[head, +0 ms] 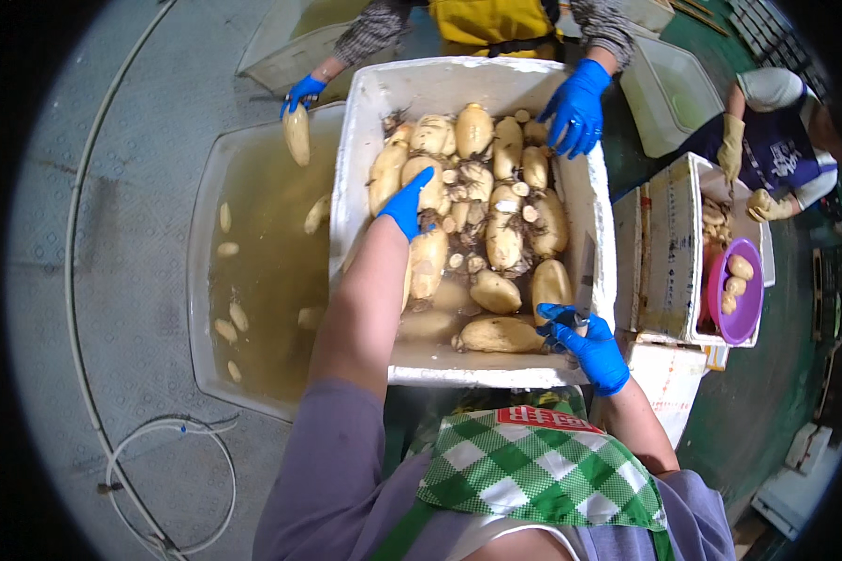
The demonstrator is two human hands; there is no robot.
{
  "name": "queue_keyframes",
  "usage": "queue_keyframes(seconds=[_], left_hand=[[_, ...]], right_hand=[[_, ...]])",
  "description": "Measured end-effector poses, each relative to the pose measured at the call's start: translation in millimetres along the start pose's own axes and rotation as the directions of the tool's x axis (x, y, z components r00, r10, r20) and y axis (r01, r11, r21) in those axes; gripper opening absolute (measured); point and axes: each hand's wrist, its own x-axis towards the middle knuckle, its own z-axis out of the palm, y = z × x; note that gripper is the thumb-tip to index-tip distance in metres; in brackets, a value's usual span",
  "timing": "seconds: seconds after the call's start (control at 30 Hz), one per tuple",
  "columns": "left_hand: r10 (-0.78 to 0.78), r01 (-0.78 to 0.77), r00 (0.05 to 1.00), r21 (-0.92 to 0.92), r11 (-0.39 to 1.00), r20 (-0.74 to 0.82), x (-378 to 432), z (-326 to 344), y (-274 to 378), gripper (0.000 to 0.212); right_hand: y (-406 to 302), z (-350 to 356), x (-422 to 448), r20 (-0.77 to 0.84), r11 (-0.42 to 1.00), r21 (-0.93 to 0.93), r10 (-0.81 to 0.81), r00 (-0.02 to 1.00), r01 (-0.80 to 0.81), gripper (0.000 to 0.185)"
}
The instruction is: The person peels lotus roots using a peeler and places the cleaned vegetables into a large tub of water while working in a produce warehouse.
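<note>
Lotus root segments [503, 238] fill a white foam box [463, 377] in front of me, some partly under murky water, with cut ends and dark root fibres among them. My left hand [408, 207], in a blue glove, lies over the roots at the left of the middle, thumb spread; its fingers are partly hidden, so a hold cannot be told. My right hand [586, 347], also blue-gloved, grips a knife [586, 280] at the box's lower right corner. The blade points away from me along the right inner wall.
A co-worker's gloved hand holds a lotus root [297, 134] over a tub of murky water [214, 140]; the other hand rests near the box's far right. Another person works at a foam box [673, 245] with a purple basin [747, 308]. A hose [74, 280] crosses the left floor.
</note>
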Motion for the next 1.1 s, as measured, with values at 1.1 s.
queue_keyframes(seconds=[1.1], left_hand=[[0.695, -0.630, 0.719, 0.431, 0.646, 0.012, -179.5, 19.7, -134.8, 0.086]], right_hand=[[-10.0, 44.9, 62.6, 0.090, 0.513, -0.833, -0.246, 0.965, 0.208, 0.027]])
